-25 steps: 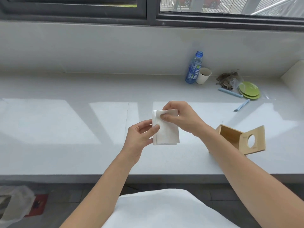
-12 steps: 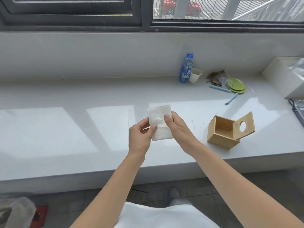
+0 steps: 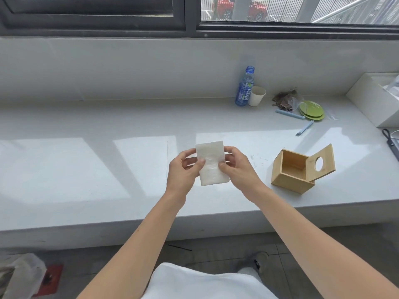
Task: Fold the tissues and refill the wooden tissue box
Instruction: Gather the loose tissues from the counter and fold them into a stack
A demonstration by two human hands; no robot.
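White folded tissue [image 3: 212, 165] stands upright in a 2-handed grip above the tabletop [image 3: 86, 169]. The left hand [image 3: 183, 171] pinches its left edge, thumb in front and fingers behind, and the right hand [image 3: 237, 167] pinches the right edge likewise. Each grip is narrow, closed on the tissue. Right of the grip, well apart, the wooden tissue box [image 3: 289, 175] sits on the tabletop with its lid [image 3: 320, 165] tilted up, round hole showing. Beyond the grip, to the right, a blue bottle [image 3: 245, 89] and pale cup [image 3: 256, 96] stand just beside each other.
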